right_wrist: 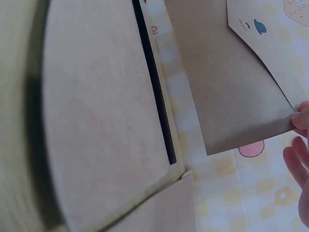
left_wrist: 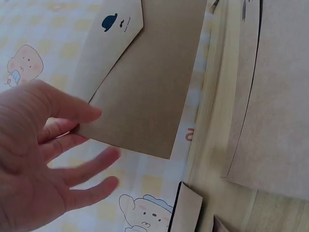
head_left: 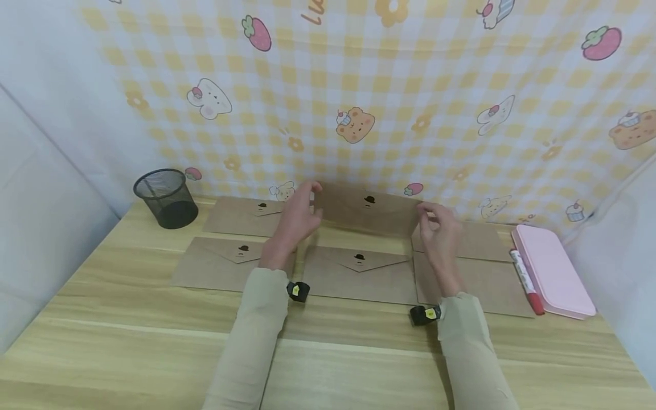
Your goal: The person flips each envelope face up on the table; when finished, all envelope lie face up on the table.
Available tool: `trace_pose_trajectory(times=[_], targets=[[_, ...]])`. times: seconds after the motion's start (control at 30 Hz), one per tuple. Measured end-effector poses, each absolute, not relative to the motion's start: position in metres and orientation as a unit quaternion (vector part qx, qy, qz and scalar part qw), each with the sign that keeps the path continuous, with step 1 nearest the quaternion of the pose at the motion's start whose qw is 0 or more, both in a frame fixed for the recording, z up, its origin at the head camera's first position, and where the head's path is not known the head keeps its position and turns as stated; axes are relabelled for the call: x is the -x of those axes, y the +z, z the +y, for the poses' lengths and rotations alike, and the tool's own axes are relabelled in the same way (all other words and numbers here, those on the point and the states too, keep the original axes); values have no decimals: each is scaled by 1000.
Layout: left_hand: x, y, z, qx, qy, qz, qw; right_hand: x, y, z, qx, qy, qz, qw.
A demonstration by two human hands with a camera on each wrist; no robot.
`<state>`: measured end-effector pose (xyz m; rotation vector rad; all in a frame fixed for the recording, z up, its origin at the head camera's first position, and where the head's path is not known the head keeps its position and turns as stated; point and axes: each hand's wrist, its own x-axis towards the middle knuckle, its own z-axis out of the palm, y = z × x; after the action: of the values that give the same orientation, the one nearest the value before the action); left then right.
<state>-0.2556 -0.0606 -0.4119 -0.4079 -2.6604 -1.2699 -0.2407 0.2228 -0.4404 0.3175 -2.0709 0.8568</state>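
A brown kraft envelope [head_left: 366, 216] with a small hat-and-moustache print is held up off the table at the back middle, its flap side facing me. My left hand [head_left: 297, 219] pinches its upper left corner between thumb and fingers; in the left wrist view the other fingers of that hand [left_wrist: 53, 150] are spread. At the opposite upper corner, my right hand [head_left: 439, 230] pinches the paper, and only its fingertips [right_wrist: 300, 121] show in the right wrist view. Below the raised envelope lies a front middle envelope [head_left: 359, 285], its pointed flap down.
More brown envelopes lie flat: back left [head_left: 236, 219], front left [head_left: 205, 265], back right [head_left: 487, 242] and front right [head_left: 476, 287]. A black mesh pen holder [head_left: 166, 199] stands at the back left. A red-capped marker [head_left: 526, 282] lies beside a pink case [head_left: 553, 270] at right.
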Motion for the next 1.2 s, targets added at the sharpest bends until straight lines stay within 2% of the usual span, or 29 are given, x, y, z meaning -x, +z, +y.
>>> trace_pose_trajectory(times=[0.2,0.47,0.6,0.87,1.2], targets=[[255,-411,-63,138,-425,-892,69,239,-439,222,-152,359,-836,387],[256,-412,-64,169,-415,-891,74,237,-438,222,-159,386,-872,255],[256,-414,-67,167,-408,-895,59,236,-440,221,-159,357,-896,211],[257,-414,-64,180,-358,-916,18,237,-444,221,-144,337,-909,198],[256,-418,-64,173,-332,-927,-28,234,-445,223,-101,354,-920,135]])
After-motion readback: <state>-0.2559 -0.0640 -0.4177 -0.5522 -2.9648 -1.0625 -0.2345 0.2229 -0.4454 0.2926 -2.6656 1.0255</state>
